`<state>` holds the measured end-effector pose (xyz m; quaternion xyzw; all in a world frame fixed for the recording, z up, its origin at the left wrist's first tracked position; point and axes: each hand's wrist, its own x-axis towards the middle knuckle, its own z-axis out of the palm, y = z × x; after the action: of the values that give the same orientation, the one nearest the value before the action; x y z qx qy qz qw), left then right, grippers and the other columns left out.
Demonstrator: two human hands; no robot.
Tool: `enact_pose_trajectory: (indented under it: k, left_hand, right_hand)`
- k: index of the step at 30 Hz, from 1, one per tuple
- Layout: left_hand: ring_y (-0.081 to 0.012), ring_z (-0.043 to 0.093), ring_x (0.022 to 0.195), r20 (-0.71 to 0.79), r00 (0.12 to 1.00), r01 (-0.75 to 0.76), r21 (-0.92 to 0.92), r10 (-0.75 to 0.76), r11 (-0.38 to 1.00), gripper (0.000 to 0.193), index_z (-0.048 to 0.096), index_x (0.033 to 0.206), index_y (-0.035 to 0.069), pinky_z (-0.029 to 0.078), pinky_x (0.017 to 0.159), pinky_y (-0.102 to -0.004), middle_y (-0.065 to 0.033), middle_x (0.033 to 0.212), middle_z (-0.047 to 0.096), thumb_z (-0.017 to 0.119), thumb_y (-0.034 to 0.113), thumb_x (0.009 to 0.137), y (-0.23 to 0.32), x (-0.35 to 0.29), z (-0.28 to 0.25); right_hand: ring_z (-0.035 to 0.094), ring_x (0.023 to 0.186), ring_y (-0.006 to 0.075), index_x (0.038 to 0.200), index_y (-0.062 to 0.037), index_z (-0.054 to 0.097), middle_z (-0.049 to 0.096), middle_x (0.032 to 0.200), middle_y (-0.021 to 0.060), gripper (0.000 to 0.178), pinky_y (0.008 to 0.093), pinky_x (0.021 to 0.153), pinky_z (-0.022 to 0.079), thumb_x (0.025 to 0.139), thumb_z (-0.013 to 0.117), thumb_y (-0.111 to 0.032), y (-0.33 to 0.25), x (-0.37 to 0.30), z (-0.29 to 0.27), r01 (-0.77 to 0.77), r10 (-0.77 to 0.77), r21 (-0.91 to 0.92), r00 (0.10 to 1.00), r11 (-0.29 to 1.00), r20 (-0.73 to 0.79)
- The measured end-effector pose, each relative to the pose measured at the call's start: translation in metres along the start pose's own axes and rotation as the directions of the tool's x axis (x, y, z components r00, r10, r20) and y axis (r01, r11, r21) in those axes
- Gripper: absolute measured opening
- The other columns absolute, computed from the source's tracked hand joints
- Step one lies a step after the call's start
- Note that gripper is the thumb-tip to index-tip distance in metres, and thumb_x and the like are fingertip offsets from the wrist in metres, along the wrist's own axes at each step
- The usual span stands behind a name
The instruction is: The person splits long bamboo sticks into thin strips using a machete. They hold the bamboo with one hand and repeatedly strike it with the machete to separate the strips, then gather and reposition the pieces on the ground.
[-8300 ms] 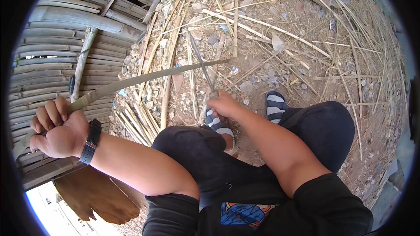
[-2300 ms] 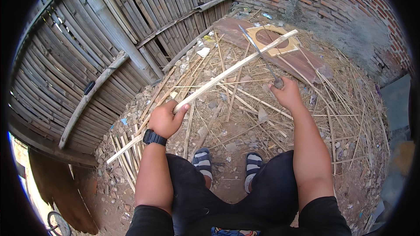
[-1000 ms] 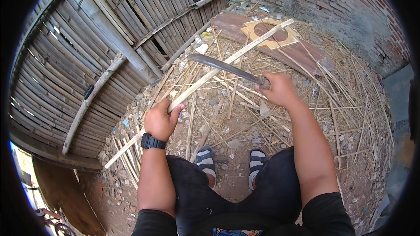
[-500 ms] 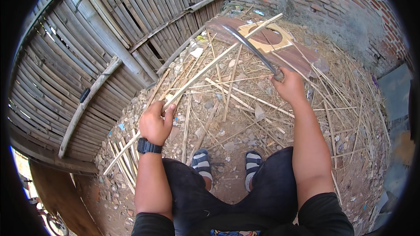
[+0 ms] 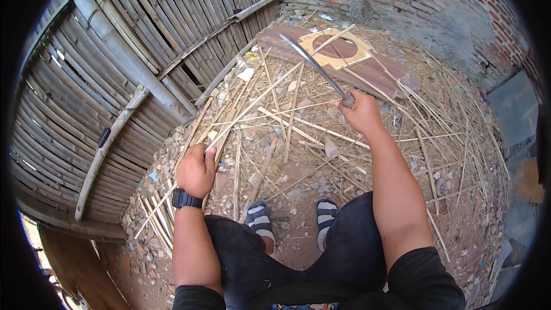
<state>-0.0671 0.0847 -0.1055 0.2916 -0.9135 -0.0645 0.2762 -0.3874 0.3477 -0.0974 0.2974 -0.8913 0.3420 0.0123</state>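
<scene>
My left hand (image 5: 196, 171) is closed around a long, pale bamboo strip (image 5: 252, 105). The strip slants from the lower left, past my wrist with its black watch, up to the far right. In my right hand (image 5: 364, 116) is a sickle (image 5: 319, 69), its handle mostly hidden in my fist. Its slightly curved dark blade points up and left and crosses the strip near the far end; whether they touch, I cannot tell. Beneath lies a flat reddish-brown slab (image 5: 275, 43) with a pale board (image 5: 361, 56) that has a round hole.
Several cut bamboo strips (image 5: 158, 218) lie left of my feet, and more are strewn over the rubble and straw. A bamboo wall (image 5: 189, 17) stands on the left, a brick wall (image 5: 413, 11) at the back right. Grey sheets (image 5: 513, 115) lean at the right edge.
The bamboo strip looks narrower now, its far end lower. Both hands appear slightly further left and a little lower, while the whole view has also shifted a little.
</scene>
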Motion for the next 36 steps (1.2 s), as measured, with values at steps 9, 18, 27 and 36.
enact_pose_trajectory:
  k: [9, 18, 27, 36]
  left_hand:
    - [-0.0450, 0.062, 0.072, 0.184, 0.978, -0.076, -0.119, 0.097, 0.990, 0.039, 0.062, 0.081, 0.003, 0.047, 0.064, -0.0519, -0.0221, 0.076, 0.063, 0.057, 0.035, 0.102, 0.002, 0.003, 0.001]
    - [-0.0448, 0.058, 0.065, 0.201, 0.976, -0.052, -0.165, 0.085, 0.985, 0.042, 0.059, 0.077, 0.000, 0.045, 0.060, -0.0484, -0.0235, 0.068, 0.058, 0.057, 0.034, 0.102, 0.001, 0.003, -0.004]
    - [-0.0437, 0.061, 0.067, 0.135, 0.984, -0.112, -0.041, 0.116, 0.993, 0.040, 0.062, 0.076, 0.004, 0.048, 0.062, -0.0511, -0.0202, 0.069, 0.061, 0.060, 0.037, 0.099, 0.007, -0.001, -0.005]
    - [-0.0461, 0.060, 0.070, 0.222, 0.973, -0.063, -0.032, 0.069, 0.997, 0.040, 0.060, 0.079, 0.001, 0.047, 0.062, -0.0504, -0.0241, 0.072, 0.061, 0.058, 0.034, 0.101, 0.010, 0.005, -0.002]
  right_hand:
    - [0.069, 0.079, 0.0362, 0.100, -0.0138, 0.071, 0.070, 0.081, 0.0131, 0.023, 0.0469, 0.071, 0.052, 0.082, 0.078, -0.026, -0.024, -0.016, 0.016, 0.545, -0.491, -0.169, 0.825, 0.821, 0.279]
    - [0.069, 0.078, 0.0365, 0.108, -0.0115, 0.072, 0.070, 0.079, 0.0157, 0.031, 0.0444, 0.075, 0.054, 0.084, 0.077, -0.030, 0.037, 0.008, 0.020, -0.010, 0.018, 0.046, 0.987, 0.999, -0.162]
    - [0.070, 0.078, 0.0312, 0.110, -0.0079, 0.070, 0.072, 0.086, 0.0154, 0.035, 0.0410, 0.074, 0.054, 0.084, 0.079, -0.030, 0.008, 0.002, 0.028, 0.201, -0.209, 0.071, 0.966, 0.977, 0.150]
    - [0.070, 0.077, 0.0279, 0.102, -0.0042, 0.068, 0.071, 0.081, 0.0139, 0.031, 0.0397, 0.073, 0.054, 0.086, 0.078, -0.029, 0.002, -0.003, 0.031, 0.211, -0.214, 0.037, 0.963, 0.977, 0.165]
